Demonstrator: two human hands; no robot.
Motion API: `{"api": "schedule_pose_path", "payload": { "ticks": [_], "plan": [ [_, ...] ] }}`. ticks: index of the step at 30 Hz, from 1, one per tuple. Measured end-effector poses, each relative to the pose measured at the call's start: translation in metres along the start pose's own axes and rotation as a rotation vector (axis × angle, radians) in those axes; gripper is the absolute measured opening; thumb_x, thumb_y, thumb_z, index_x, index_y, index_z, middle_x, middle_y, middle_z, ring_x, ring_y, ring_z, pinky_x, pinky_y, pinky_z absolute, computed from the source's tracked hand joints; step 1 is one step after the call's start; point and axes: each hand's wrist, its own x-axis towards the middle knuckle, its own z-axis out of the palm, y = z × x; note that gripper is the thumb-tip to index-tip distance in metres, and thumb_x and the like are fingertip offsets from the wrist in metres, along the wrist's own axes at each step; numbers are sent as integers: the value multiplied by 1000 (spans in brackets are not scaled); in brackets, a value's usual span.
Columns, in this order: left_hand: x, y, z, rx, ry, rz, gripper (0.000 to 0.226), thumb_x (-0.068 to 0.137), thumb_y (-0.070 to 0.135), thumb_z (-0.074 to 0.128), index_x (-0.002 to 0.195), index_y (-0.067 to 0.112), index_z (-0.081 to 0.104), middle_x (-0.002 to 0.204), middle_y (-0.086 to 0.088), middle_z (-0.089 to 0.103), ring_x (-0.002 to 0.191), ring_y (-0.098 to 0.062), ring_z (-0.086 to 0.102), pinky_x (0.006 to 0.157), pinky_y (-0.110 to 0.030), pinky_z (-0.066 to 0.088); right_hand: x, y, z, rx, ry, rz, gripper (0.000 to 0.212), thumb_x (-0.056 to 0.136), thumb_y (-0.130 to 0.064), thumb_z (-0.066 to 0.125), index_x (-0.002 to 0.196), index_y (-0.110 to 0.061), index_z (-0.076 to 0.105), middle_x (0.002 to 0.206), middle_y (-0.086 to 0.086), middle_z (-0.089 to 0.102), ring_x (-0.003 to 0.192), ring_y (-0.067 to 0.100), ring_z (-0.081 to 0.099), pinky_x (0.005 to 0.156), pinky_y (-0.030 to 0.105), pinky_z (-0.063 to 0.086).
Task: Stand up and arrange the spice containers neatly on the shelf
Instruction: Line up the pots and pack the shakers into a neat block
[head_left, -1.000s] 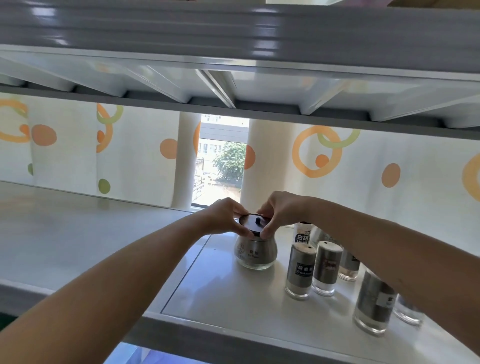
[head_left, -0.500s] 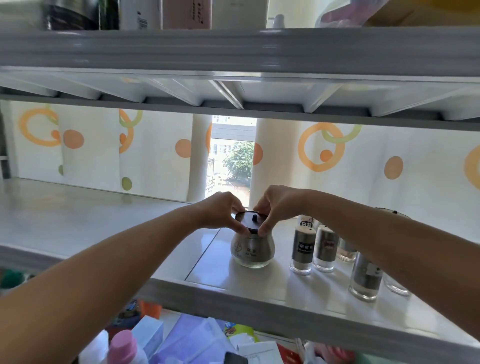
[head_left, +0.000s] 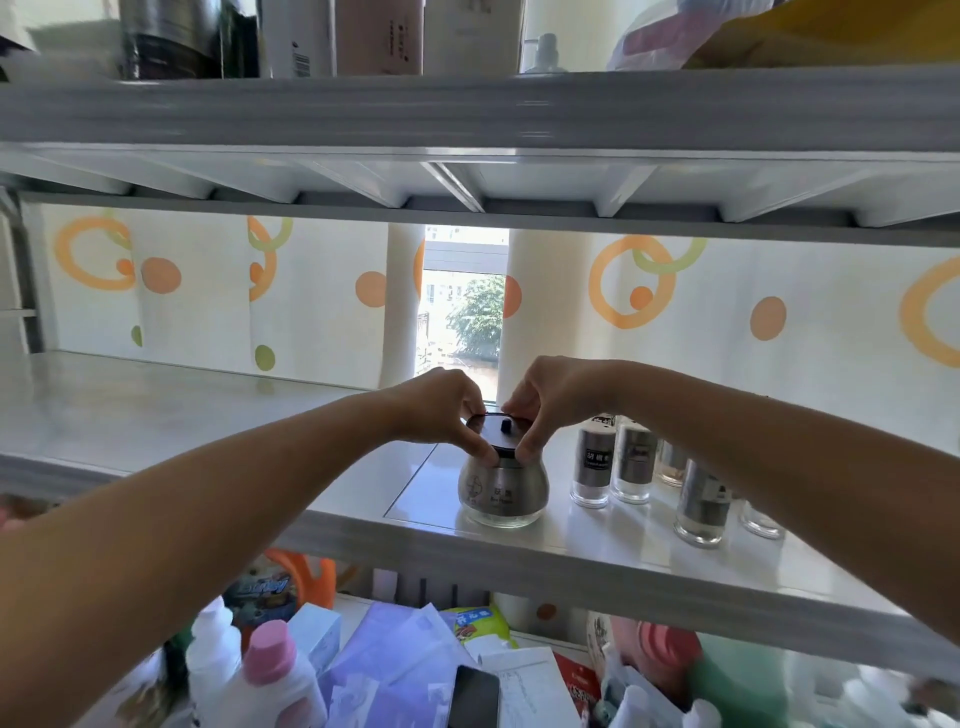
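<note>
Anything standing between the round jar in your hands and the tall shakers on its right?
Nothing visible. Only a bare strip of shelf separates the round jar from the nearest tall shaker. The left hand and right hand pinch its lid.

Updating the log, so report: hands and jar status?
Left hand, right hand pinch the black lid. Round jar upright on shelf. Tall shakers stand right of it.

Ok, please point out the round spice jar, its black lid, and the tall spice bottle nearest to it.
round spice jar (head_left: 503, 491), head view, on its silver belly.
black lid (head_left: 492, 439), head view, flat top before the knob.
tall spice bottle (head_left: 596, 460), head view, on its dark label.
</note>
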Motion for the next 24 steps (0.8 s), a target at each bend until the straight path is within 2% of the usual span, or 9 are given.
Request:
{"api": "schedule_pose_path", "payload": {
  "ticks": [4, 7, 10, 11, 13, 14, 19, 21, 24],
  "plan": [
    [-7, 6, -1, 6, -7, 3, 42, 68, 33, 81, 92, 1, 69, 106, -9, 70, 104, -22, 64, 97, -40, 50, -6, -2, 0, -4, -16, -3, 61, 66, -31, 81, 105, 11, 57, 77, 3, 49, 73, 17, 38, 72, 30, 30],
    [-10, 11, -1, 15, -13, 0, 45, 68, 34, 81, 96, 0, 69, 108, -9, 70, 105, -22, 64, 97, -38, 50, -10, -2, 0, 3, -11, -5, 66, 67, -32, 81, 111, 10, 55, 91, 19, 67, 73, 27, 43, 77, 32, 41],
    [-11, 15, -2, 33, -27, -1, 47, 68, 35, 80, 98, 1, 69, 109, -10, 69, 105, -22, 63, 97, -39, 49, -12, -1, 0, -5, -28, 0, 67, 68, -31, 80, 113, 11, 53, 101, 30, 61, 75, 18, 41, 74, 29, 32],
    [-12, 15, -2, 42, -31, -3, 47, 68, 36, 80, 98, 1, 69, 109, -10, 69, 105, -23, 63, 96, -40, 49, -12, -1, 1, -9, -29, 4, 67, 69, -31, 80, 114, 11, 52, 108, 30, 60, 76, 21, 46, 75, 30, 36],
    [-12, 16, -3, 67, -37, -7, 47, 68, 38, 80, 97, 2, 69, 109, -10, 69, 105, -23, 63, 96, -41, 49, -13, 0, 1, -4, -20, 10, 68, 70, -29, 79, 118, 10, 50, 121, 27, 56, 99, 35, 61, 93, 42, 47],
    [-12, 16, -3, 80, -40, -6, 48, 68, 39, 80, 98, 2, 68, 109, -10, 69, 104, -23, 63, 96, -42, 49, -15, 0, 1, 4, -17, 12, 69, 70, -28, 79, 119, 10, 49, 124, 28, 53, 113, 39, 55, 103, 49, 42],
    [-6, 16, -3, 135, -49, 7, 48, 68, 42, 79, 96, 5, 67, 108, -9, 68, 103, -23, 63, 94, -41, 50, -13, 8, 3, 51, -7, -5, 71, 68, -29, 80, 119, 9, 49, 125, 28, 51, 120, 42, 46, 107, 54, 34],
    [-4, 16, -5, 143, -68, 6, 51, 68, 45, 77, 99, 6, 66, 111, -7, 67, 105, -21, 62, 95, -40, 50, -14, 10, 3, 76, -12, -1, 73, 69, -30, 80, 123, 7, 49, 129, 24, 51, 124, 38, 46, 109, 52, 33],
    [1, 13, -13, 115, -96, -12, 60, 72, 53, 70, 111, 8, 64, 116, -5, 66, 108, -19, 61, 98, -37, 48, -18, 16, -9, 137, 26, 14, 72, 75, -32, 75, 136, -5, 46, 142, 7, 49, 132, 22, 46, 113, 32, 31]
  ]
}}
